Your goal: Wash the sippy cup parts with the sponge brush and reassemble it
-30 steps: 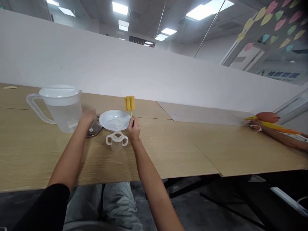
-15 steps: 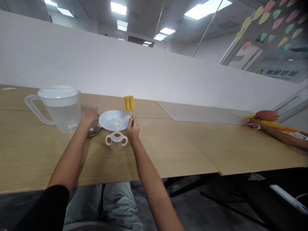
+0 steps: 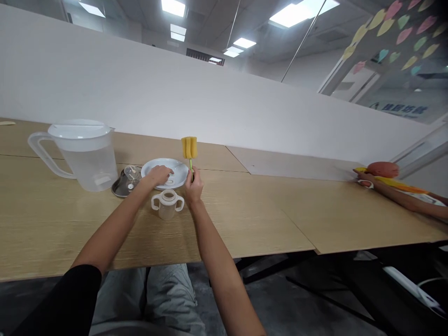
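Sponge brush (image 3: 189, 148) is standing pinched in the right hand (image 3: 194, 187), cup (image 3: 167, 207) sitting untouched, while the left hand (image 3: 159, 175), grip unclear, is overhanging the plate (image 3: 181, 176).

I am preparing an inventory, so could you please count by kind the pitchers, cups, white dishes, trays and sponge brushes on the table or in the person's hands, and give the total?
Pitcher: 1
Two-handled cup: 1
White dish: 1
Grey tray: 1
Yellow sponge brush, in the right hand: 1
Total: 5
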`<action>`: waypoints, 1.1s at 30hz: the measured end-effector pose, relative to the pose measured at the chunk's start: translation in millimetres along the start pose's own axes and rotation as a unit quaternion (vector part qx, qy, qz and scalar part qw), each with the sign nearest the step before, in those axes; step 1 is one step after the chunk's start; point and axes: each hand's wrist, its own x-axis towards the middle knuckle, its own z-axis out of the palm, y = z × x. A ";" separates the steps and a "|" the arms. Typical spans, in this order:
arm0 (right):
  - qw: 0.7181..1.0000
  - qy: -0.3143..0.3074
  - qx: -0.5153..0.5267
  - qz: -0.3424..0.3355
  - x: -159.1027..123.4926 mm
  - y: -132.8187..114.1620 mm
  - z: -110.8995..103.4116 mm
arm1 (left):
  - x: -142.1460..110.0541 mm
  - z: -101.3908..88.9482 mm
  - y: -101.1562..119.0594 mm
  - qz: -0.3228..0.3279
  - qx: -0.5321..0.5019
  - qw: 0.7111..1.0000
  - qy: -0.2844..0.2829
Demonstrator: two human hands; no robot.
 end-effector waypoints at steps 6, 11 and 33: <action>1.000 0.007 -0.008 -0.005 0.6 -1.9 0.5 | 4.0 2.9 -5.1 -0.010 0.027 0.999 0.013; 1.000 0.008 -0.008 -0.004 1.0 -2.7 0.0 | 3.8 4.5 -8.5 -0.022 0.048 0.999 0.011; 0.999 0.014 -0.027 -0.014 1.0 -1.0 1.8 | -2.8 -23.0 -25.3 -0.022 -0.171 0.980 0.097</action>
